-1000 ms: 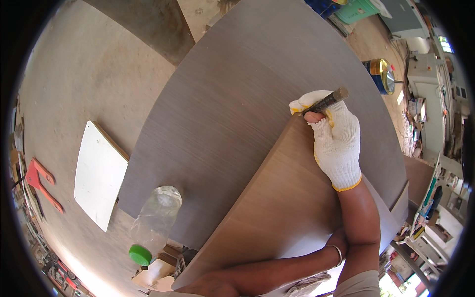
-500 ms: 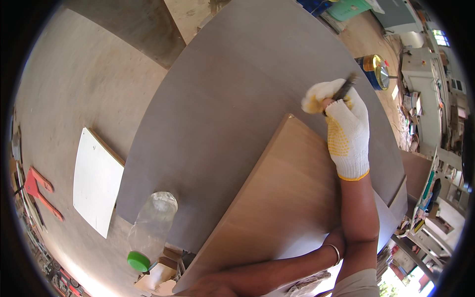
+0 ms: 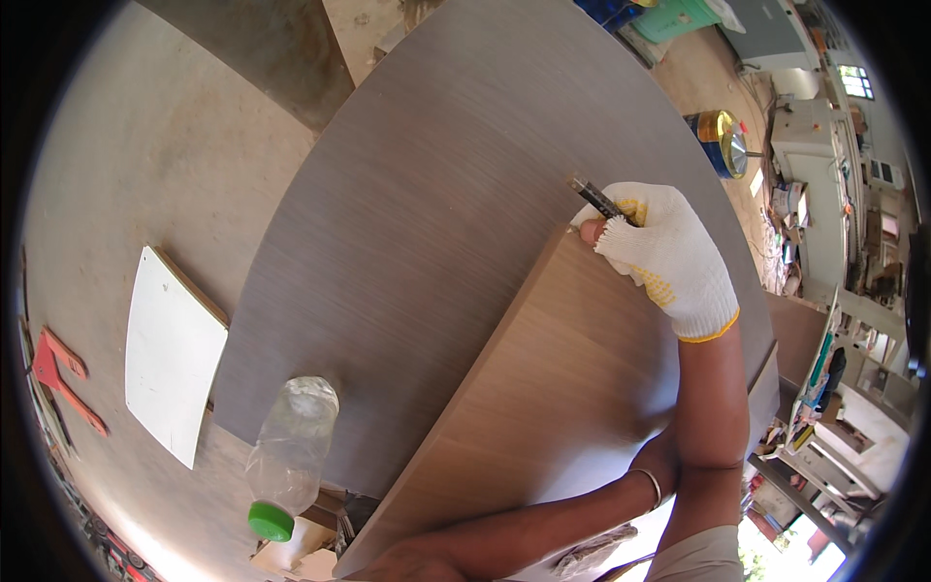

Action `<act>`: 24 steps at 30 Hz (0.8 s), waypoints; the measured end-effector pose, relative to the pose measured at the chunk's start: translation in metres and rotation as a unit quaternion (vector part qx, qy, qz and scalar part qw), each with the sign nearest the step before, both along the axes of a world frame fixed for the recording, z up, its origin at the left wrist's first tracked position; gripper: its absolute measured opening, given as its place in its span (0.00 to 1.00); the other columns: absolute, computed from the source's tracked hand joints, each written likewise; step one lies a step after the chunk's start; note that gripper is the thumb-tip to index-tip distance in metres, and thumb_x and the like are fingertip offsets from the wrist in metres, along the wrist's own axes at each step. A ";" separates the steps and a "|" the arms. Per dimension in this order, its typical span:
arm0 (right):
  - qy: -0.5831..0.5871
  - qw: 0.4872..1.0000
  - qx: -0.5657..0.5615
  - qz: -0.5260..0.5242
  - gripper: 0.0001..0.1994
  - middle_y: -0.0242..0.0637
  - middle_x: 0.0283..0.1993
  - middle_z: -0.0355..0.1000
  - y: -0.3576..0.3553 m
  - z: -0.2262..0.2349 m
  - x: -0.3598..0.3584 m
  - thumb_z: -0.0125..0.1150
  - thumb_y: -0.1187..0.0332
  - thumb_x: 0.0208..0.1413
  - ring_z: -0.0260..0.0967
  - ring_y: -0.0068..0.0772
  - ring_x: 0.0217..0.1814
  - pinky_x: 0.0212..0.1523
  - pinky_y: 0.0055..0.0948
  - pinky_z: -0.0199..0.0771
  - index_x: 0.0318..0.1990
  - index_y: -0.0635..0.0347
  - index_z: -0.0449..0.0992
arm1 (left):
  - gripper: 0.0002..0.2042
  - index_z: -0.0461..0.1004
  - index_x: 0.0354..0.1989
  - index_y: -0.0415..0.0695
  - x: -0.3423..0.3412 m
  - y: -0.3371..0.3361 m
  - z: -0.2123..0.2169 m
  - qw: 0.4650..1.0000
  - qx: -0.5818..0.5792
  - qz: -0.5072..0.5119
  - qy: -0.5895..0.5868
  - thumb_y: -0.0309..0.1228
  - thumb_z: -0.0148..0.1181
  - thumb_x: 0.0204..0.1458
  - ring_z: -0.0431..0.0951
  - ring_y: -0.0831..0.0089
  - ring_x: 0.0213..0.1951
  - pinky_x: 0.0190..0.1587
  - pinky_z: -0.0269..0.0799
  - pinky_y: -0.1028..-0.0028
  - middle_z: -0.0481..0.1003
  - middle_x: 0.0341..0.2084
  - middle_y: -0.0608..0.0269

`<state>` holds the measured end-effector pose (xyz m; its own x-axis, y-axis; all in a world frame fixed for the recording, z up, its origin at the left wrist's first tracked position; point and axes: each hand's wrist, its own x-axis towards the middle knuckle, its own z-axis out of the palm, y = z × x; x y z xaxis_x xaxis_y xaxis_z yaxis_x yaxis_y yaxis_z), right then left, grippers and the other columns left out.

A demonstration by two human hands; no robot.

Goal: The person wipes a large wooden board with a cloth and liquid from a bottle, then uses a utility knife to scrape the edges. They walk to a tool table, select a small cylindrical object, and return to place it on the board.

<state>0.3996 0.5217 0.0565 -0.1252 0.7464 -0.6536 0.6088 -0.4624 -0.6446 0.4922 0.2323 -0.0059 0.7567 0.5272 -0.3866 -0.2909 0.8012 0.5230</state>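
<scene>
My right hand [image 3: 667, 254], in a white knitted glove with yellow dots, is shut on a thin dark tool [image 3: 593, 197] that looks like a cutter. Its tip points up and left at the far corner of a light brown wooden board [image 3: 543, 388]. That board lies on a large grey laminate sheet [image 3: 436, 194]. My bare left forearm crosses the board's near end. My left hand [image 3: 402, 565] rests at the board's near corner, cut off by the lower edge, so its fingers are hidden.
An empty plastic bottle [image 3: 289, 456] with a green cap lies at the sheet's near left edge. A white panel [image 3: 173, 351] and a red clamp [image 3: 60, 376] lie on the concrete floor to the left. A tin can [image 3: 719, 142] and workshop machines [image 3: 834, 126] are at the right.
My right hand stayed at the board's far corner but turned the tool: it pointed up and right before, and now it points up and left. The left arm has barely moved.
</scene>
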 end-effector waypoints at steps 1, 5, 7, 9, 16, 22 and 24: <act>0.003 1.000 -0.003 -0.001 0.07 0.27 0.22 0.67 0.000 0.002 -0.001 0.62 0.69 0.52 0.61 0.15 0.26 0.28 0.22 0.61 0.32 0.65 0.80 | 0.18 0.72 0.60 0.48 0.018 -0.017 -0.005 0.995 0.033 0.084 -0.040 0.29 0.49 0.62 0.67 0.68 0.66 0.70 0.55 0.64 0.73 0.61 0.61; 0.002 1.000 0.006 0.024 0.05 0.28 0.22 0.68 0.005 0.004 -0.008 0.60 0.71 0.51 0.62 0.15 0.25 0.27 0.20 0.60 0.30 0.65 0.78 | 0.21 0.71 0.64 0.49 0.040 -0.027 0.000 0.908 0.327 0.242 -0.101 0.33 0.47 0.63 0.65 0.69 0.68 0.74 0.46 0.56 0.71 0.64 0.65; 0.005 0.999 0.013 0.042 0.05 0.28 0.22 0.68 0.008 0.004 -0.008 0.59 0.72 0.51 0.62 0.15 0.25 0.27 0.20 0.60 0.29 0.65 0.77 | 0.23 0.66 0.68 0.44 -0.016 0.035 0.022 0.784 0.597 -0.120 0.121 0.35 0.43 0.66 0.64 0.63 0.68 0.74 0.47 0.54 0.67 0.67 0.59; -0.002 0.999 0.017 0.043 0.04 0.28 0.22 0.68 0.008 0.004 -0.010 0.58 0.73 0.51 0.62 0.15 0.25 0.27 0.20 0.60 0.29 0.65 0.77 | 0.25 0.64 0.71 0.43 -0.029 0.044 0.027 0.703 0.653 -0.213 0.183 0.37 0.42 0.66 0.61 0.58 0.71 0.74 0.43 0.49 0.65 0.70 0.57; -0.061 0.996 0.036 0.056 0.04 0.27 0.21 0.67 0.006 0.003 -0.017 0.56 0.74 0.50 0.61 0.15 0.23 0.25 0.20 0.58 0.28 0.64 0.76 | 0.24 0.74 0.62 0.37 -0.029 0.045 0.026 0.677 0.681 -0.202 0.191 0.39 0.43 0.65 0.57 0.50 0.73 0.75 0.39 0.47 0.71 0.64 0.53; -0.085 0.992 0.059 0.072 0.04 0.25 0.20 0.66 0.002 0.003 -0.024 0.56 0.74 0.51 0.61 0.13 0.23 0.24 0.19 0.56 0.27 0.62 0.75 | 0.22 0.74 0.60 0.36 -0.034 0.043 0.030 0.659 0.688 -0.207 0.223 0.37 0.45 0.65 0.57 0.48 0.72 0.76 0.31 0.44 0.72 0.63 0.52; -0.103 0.989 0.066 0.081 0.04 0.24 0.20 0.65 0.000 0.007 -0.030 0.56 0.74 0.51 0.60 0.12 0.23 0.23 0.19 0.56 0.26 0.62 0.74 | 0.23 0.73 0.60 0.35 -0.033 0.046 0.030 0.659 0.690 -0.218 0.205 0.38 0.44 0.65 0.56 0.47 0.73 0.76 0.31 0.43 0.71 0.64 0.49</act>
